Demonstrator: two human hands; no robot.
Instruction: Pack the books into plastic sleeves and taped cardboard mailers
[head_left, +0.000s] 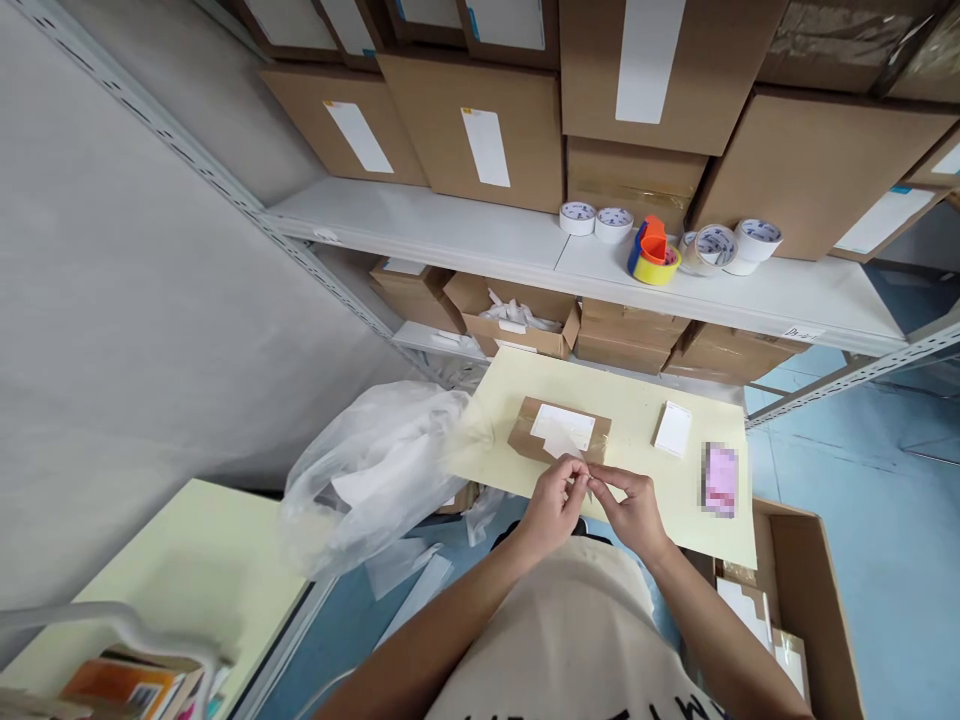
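My left hand (555,503) and my right hand (631,508) meet over the near edge of the pale yellow table (517,375). The fingertips of both are pinched together on a thin whitish piece of paper (561,444), possibly a label or its backing; most of it is hidden by the fingers. Just beyond the hands lies a small brown cardboard box (527,425) with a white label (576,421) on top. The paper overlaps that label in view, and whether they touch I cannot tell.
A stack of white labels (674,429) and a blurred pink item (720,480) lie on the table's right. A plastic bag (367,470) hangs at left. An open carton (814,600) stands at lower right. Tape rolls (615,224) and a tape dispenser (652,252) sit on the shelf (465,225).
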